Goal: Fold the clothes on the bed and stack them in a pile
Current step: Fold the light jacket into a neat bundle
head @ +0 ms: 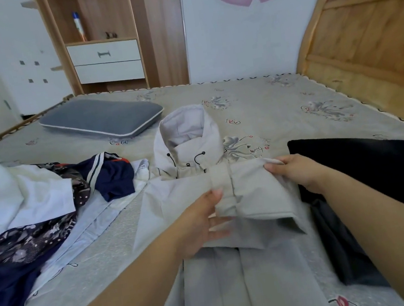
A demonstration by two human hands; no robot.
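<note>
Jacket (238, 265), smooth pale-grey, hooded; both hands grip its folded sleeve (249, 198).

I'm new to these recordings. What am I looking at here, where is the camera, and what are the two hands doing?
There is no robot: a person wears a camera on the head, so this one picture looks forward and down at their own arms over a bed. A light grey hooded jacket lies in front of them. The left hand and the right hand both grip its folded-over sleeve. To the left lies an unfolded heap of clothes, white, navy and patterned. To the right is a black garment. A grey pillow sits farther back.
</note>
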